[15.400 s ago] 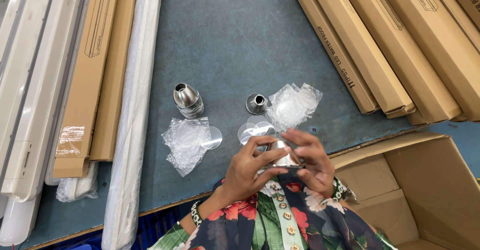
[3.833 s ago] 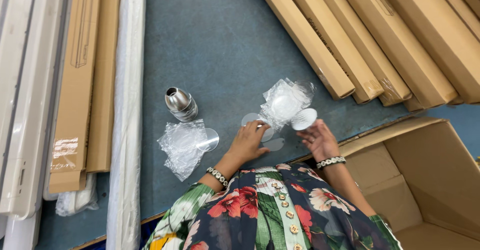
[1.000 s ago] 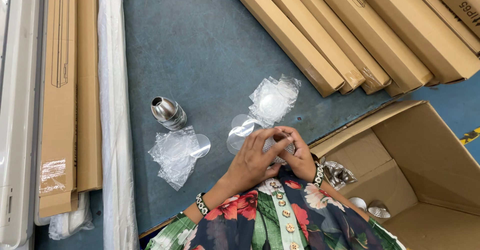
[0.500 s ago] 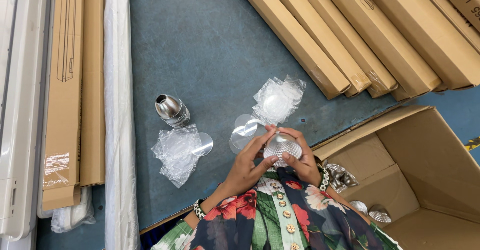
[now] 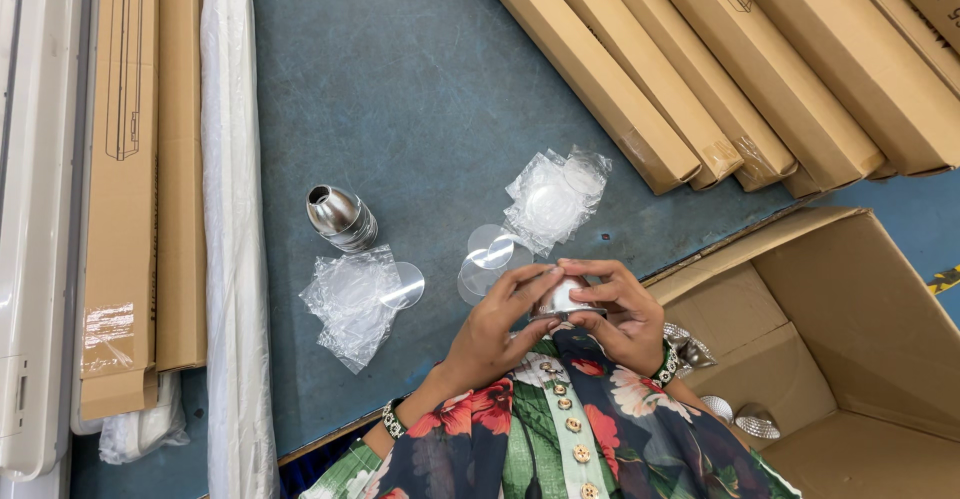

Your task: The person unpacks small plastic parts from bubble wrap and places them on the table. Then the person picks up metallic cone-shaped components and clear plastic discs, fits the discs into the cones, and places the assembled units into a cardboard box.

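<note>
Both hands, left hand [image 5: 500, 324] and right hand [image 5: 625, 314], fingers closed round small silver cup [image 5: 562, 301]. Another silver cup [image 5: 340, 217] waits on desk [image 5: 400, 89], clear discs [image 5: 490, 254] unused.

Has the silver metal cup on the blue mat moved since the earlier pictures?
No. The silver metal cup lies in the same place on the blue mat, just above the crumpled plastic bag, as before. Only the camera has shifted.

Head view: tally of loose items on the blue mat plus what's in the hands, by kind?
Silver metal housings: 2, one lying on the mat, one held by left hand and right hand together
Clear plastic bags: 2
Clear discs lying loose: 3
Total: 7
</note>
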